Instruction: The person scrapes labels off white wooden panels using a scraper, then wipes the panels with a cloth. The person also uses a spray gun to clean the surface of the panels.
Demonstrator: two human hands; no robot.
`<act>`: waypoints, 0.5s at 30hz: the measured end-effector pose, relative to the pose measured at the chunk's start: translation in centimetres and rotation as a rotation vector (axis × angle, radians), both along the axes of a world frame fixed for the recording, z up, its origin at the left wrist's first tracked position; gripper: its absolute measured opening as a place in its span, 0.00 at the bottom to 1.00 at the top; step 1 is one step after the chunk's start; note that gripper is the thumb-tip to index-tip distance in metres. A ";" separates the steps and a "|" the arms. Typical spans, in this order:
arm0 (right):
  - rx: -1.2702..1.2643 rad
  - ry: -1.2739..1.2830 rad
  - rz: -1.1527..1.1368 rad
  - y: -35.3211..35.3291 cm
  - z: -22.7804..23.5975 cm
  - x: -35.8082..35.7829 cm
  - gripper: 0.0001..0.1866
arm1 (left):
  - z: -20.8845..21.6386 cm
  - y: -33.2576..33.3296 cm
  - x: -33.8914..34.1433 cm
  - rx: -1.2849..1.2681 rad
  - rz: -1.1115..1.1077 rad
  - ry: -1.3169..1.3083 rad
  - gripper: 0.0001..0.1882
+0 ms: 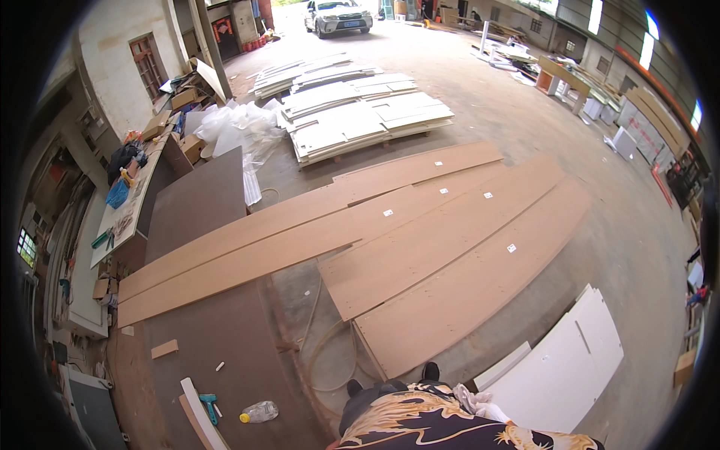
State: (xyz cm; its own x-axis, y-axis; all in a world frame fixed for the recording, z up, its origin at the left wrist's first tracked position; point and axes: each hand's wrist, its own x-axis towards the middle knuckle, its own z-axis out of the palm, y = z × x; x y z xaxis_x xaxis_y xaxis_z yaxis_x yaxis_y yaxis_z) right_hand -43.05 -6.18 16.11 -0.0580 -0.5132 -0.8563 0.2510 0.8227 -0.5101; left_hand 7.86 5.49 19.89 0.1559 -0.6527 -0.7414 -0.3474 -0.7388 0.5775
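Observation:
My left hand is out of view. At the right side of my black and gold patterned shirt (420, 420) a crumpled whitish shape (474, 401) shows. It may be my right hand in a glove or a cloth, and no fingers can be made out. Beside it lie a large white panel (570, 367) and a narrow white strip (501, 366). In front of my shoes a wide brown panel (465, 300) carries a small white label. Another brown panel (442, 244) lies along its far side, with longer brown boards (247, 240) beyond.
On a dark brown board (232, 352) at left lie a plastic bottle (262, 412), a teal tool (208, 409) and a white strip (196, 405). Stacked white panels (360, 120) stand ahead. A hose (330, 352) loops across the floor. A car (341, 16) is parked far off.

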 end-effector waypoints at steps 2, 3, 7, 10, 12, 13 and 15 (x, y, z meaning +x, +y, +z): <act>0.015 0.003 -0.006 -0.4 0.0 0.0 0.14 | 0.3 -0.6 -0.1 -0.006 0.006 -0.010 0.15; 0.020 0.003 -0.004 -0.5 0.0 0.1 0.13 | 0.3 -0.9 -0.4 -0.010 0.007 -0.008 0.15; 0.027 0.000 0.020 -1.6 0.0 0.9 0.11 | 0.6 -1.8 -0.8 -0.014 0.005 -0.023 0.15; 0.025 0.000 0.045 -2.1 0.2 1.7 0.10 | 0.5 -2.5 -1.2 -0.026 -0.003 -0.019 0.15; 0.022 0.000 0.063 -2.2 0.4 2.1 0.09 | 0.4 -2.8 -1.4 -0.031 -0.008 -0.017 0.15; 0.021 -0.001 0.072 -2.2 0.4 2.3 0.09 | 0.3 -2.9 -1.5 -0.032 -0.008 -0.012 0.15; 0.015 0.004 0.087 -2.3 0.5 2.5 0.08 | 0.1 -3.0 -1.8 -0.033 -0.014 -0.009 0.15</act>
